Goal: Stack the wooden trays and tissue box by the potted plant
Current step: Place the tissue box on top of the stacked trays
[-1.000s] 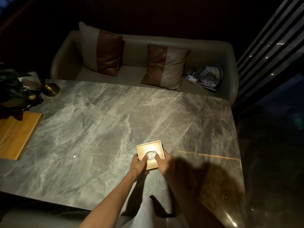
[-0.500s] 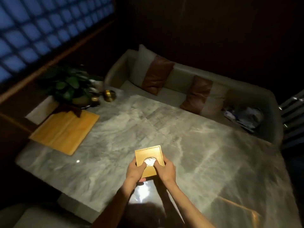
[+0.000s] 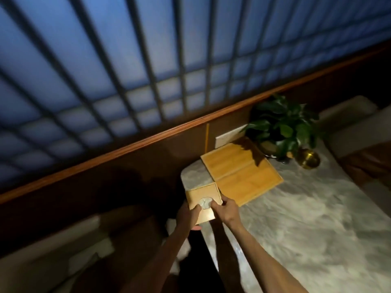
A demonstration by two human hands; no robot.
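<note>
Left hand [image 3: 187, 212]: fingers closed on the near-left side of the tissue box [image 3: 203, 201], thumb on its lid. Right hand [image 3: 226, 210]: clamped on the box's right side. Box: wooden, held at the tabletop [image 3: 317, 218] corner, tissue showing in its round opening. Tray [image 3: 241, 173]: flat on the tabletop just beyond the box. Plant [image 3: 282, 127]: potted, behind the tray, touching its far edge.
</note>
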